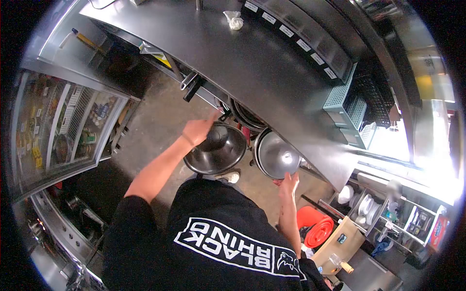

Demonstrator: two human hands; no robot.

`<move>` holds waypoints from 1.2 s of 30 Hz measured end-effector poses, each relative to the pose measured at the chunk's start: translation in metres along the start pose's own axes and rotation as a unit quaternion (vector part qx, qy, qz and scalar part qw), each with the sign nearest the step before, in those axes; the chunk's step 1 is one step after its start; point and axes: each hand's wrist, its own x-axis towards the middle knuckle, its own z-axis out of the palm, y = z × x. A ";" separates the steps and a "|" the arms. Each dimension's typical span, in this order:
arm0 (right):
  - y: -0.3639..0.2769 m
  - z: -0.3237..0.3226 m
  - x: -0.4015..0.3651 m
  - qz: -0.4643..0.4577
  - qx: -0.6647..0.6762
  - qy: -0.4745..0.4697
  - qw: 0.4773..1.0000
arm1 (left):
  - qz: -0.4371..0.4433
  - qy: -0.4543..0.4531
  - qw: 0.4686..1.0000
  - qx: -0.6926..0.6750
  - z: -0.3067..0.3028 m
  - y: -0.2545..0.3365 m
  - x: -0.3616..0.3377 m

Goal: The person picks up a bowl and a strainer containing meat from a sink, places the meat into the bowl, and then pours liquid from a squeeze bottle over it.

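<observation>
Your left hand (pixel 198 130) grips the dark round metal lid (pixel 218 153) at its far edge. Your right hand (pixel 290 184) pinches the shiny round steel lid (pixel 275 154) by its near rim, tilting both clear of the grey counter (pixel 252 63).

Dark domed lid (pixel 218 153), knob facing camera, tilted; shiny steel lid (pixel 274 156) just beside it, knobbed, near upright.

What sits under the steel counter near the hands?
A dark lid, its knob in the left hand, and a shiny lid, its edge in the right hand. Another round rim shows behind; the counter covers the rest.
</observation>
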 end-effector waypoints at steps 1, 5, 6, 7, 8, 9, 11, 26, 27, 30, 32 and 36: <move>0.001 -0.001 0.000 0.019 0.011 0.016 1.000 | 0.032 -0.029 0.998 0.039 0.002 0.007 0.020; -0.004 -0.002 0.000 0.012 -0.005 -0.005 1.000 | 0.107 -0.070 0.985 0.113 0.047 0.043 0.080; -0.003 -0.001 0.002 0.010 -0.004 -0.003 1.000 | 0.100 -0.101 0.978 0.151 0.071 0.046 0.094; 0.001 0.002 0.005 0.005 0.002 -0.009 1.000 | 0.092 -0.131 0.969 0.189 0.085 0.051 0.106; 0.003 0.006 0.006 0.001 0.008 -0.015 1.000 | 0.056 -0.175 0.965 0.186 0.089 0.057 0.115; 0.002 0.011 0.005 -0.001 0.010 -0.012 1.000 | 0.058 -0.173 0.965 0.187 0.097 0.056 0.119; -0.002 0.030 0.001 -0.016 0.043 -0.013 0.999 | 0.062 -0.140 0.986 0.069 0.112 0.051 0.120; -0.006 0.122 0.091 0.088 0.192 -0.130 0.969 | 0.044 -0.032 0.997 0.056 0.126 0.023 0.033; -0.001 0.112 0.091 0.097 0.098 -0.195 0.971 | 0.024 -0.038 0.999 0.005 0.124 0.011 0.021; 0.040 0.072 0.082 0.048 -0.138 -0.213 0.966 | -0.023 0.018 0.996 -0.089 0.144 -0.031 -0.008; 0.095 0.045 0.075 -0.049 -0.303 -0.210 0.928 | -0.082 -0.005 0.987 -0.140 0.118 -0.032 -0.018; 0.139 0.072 0.027 0.069 -0.146 -0.108 0.981 | 0.018 -0.006 0.991 -0.134 0.078 -0.009 -0.009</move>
